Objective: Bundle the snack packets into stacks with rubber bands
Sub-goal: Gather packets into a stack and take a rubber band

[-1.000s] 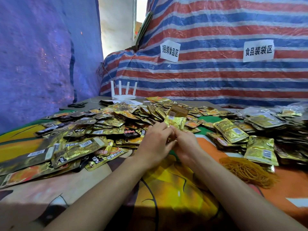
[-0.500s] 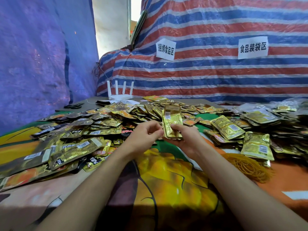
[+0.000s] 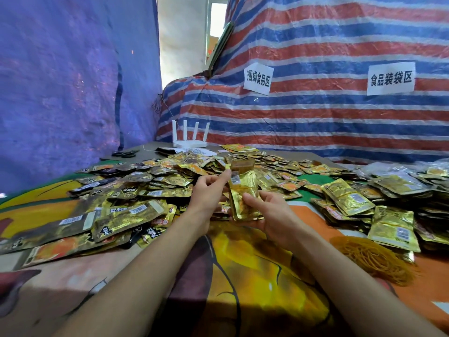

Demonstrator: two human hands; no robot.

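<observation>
A stack of gold foil snack packets (image 3: pixel 243 190) stands upright above the table's middle. My right hand (image 3: pixel 269 215) holds its lower part from beneath, thumb across the front. My left hand (image 3: pixel 209 190) is beside the stack's left edge, with its fingertips at the top corner near the barcode; whether a rubber band is between its fingers I cannot tell. A heap of orange rubber bands (image 3: pixel 374 259) lies at the right. Loose gold and dark packets (image 3: pixel 126 210) cover the table's left and back.
Bundled gold stacks (image 3: pixel 347 198) and further packets lie at the right. A white router (image 3: pixel 189 139) and black scissors (image 3: pixel 125 154) sit at the back. Striped tarpaulin with two paper signs closes the back; blue tarpaulin closes the left.
The stack has been lifted clear of the pile and turned upright. My left hand has moved up to the stack's top left corner. The right hand still holds it from below.
</observation>
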